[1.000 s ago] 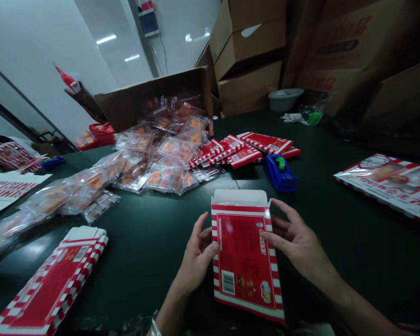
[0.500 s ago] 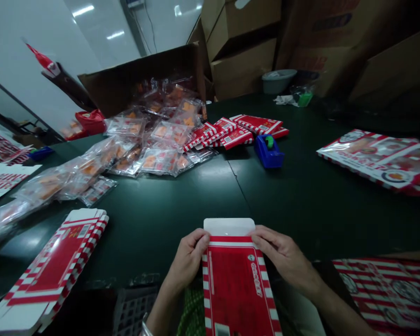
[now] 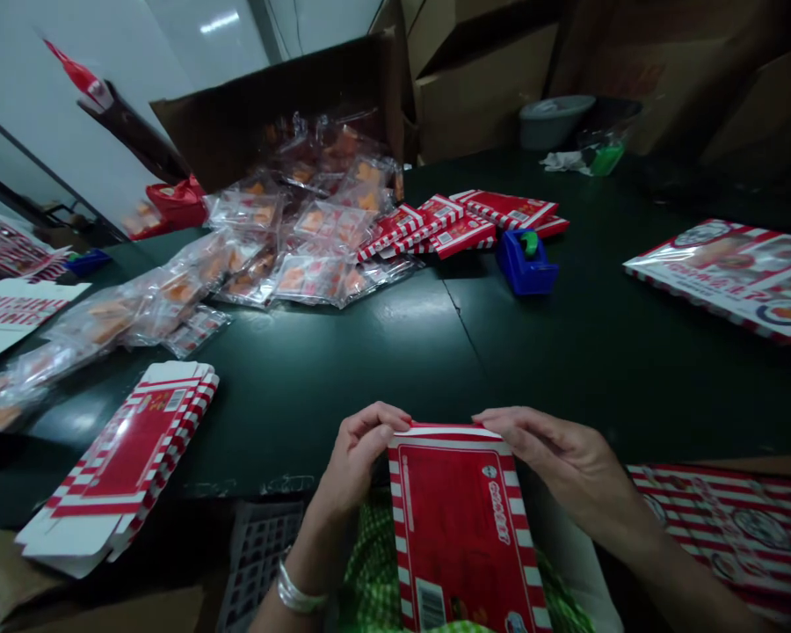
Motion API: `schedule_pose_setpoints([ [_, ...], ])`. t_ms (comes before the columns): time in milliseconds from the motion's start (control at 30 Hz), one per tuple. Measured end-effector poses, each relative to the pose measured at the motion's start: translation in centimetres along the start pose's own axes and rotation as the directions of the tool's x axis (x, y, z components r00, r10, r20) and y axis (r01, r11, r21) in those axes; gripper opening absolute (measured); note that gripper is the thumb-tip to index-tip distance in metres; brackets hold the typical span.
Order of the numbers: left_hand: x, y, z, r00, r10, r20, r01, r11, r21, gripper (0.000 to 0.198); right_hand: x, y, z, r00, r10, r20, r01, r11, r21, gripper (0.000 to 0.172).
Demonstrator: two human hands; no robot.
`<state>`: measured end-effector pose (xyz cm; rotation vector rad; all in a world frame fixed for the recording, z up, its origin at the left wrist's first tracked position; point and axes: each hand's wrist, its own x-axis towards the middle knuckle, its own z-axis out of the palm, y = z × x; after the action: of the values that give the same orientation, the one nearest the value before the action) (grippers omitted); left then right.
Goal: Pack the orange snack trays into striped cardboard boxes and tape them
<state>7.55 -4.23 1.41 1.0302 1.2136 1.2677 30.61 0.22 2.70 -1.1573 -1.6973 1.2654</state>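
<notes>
Dark green counter (image 3: 369,369) viewed from above, with stacked cardboard cartons (image 3: 481,88) behind it and an open cardboard box (image 3: 270,97) at its far edge. Clear plastic sachets (image 3: 309,277) holding orange pieces lie in a loose heap from the box across the counter. To the right of the heap are flat red-and-white striped carton blanks (image 3: 461,224), just beside a blue tape dispenser (image 3: 527,268) with a green centre. Nearer, at left, lies a stack of striped flat cartons (image 3: 122,462); at right, a glossy printed sheet (image 3: 725,277) bearing a round emblem, its small print illegible.

Centre foreground: a red carton (image 3: 461,527) with striped borders, its lower end running down past the counter's near edge, above a green gingham cloth (image 3: 369,589). The left hand (image 3: 356,457) and right hand (image 3: 560,457) both grasp its top edge between fingers and thumb, one at each corner. A silver bangle (image 3: 296,596) circles the left wrist. Carton markings: a barcode (image 3: 431,607) at the lower end and a vertical line of lettering (image 3: 499,514) near the right border, too small to read. Lower right: a striped printed sheet (image 3: 725,527) with round motifs.
</notes>
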Motion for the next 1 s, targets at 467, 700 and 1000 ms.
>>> schedule_pose_setpoints([
  [467, 2.8, 3.4, 0.0, 0.985, -0.058, 0.164, 0.028, 0.983, 0.181, 0.020, 2.4, -2.2, -0.7, 0.998, 0.043, 0.045, -0.042, 0.999, -0.024, 0.028],
  [700, 0.8, 1.9, -0.7, 0.991, -0.119, 0.061, 0.110, 0.984, 0.137, 0.026, 0.0, -0.6, -0.4, 0.998, 0.009, -0.064, -0.014, 0.997, -0.082, 0.026],
  [1000, -0.9, 0.7, 0.3, 0.993, 0.069, -0.092, -0.042, 0.963, 0.268, 0.020, -1.5, -1.5, -0.2, 0.995, -0.076, -0.059, 0.068, 0.989, -0.134, 0.023],
])
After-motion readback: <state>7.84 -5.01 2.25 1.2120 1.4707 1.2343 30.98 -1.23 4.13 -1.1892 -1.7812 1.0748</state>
